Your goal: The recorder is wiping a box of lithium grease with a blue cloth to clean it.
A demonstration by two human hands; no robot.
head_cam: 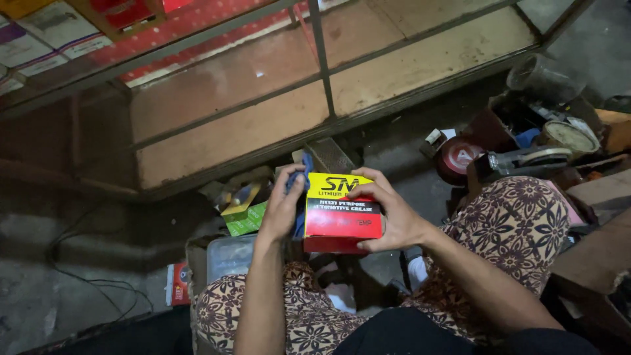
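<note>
Only one view is given, taken from a camera worn on the head. It is directed steeply downward and a little forward, over the knees to the floor (59,289). The hands are seen from close range, and a low shelf (230,125) is seen farther ahead.

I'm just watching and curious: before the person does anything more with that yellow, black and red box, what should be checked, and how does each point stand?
1. Left hand on the box: ok, it grips the left side.
2. Right hand on the box: ok, fingers over the top, thumb below.
3. Box closed: cannot tell.
4. Blue cloth clear of the grip: not ok, it sits under the left hand.
5. Floor ahead free: not ok, the green-yellow carton and red tin lie close.
</note>
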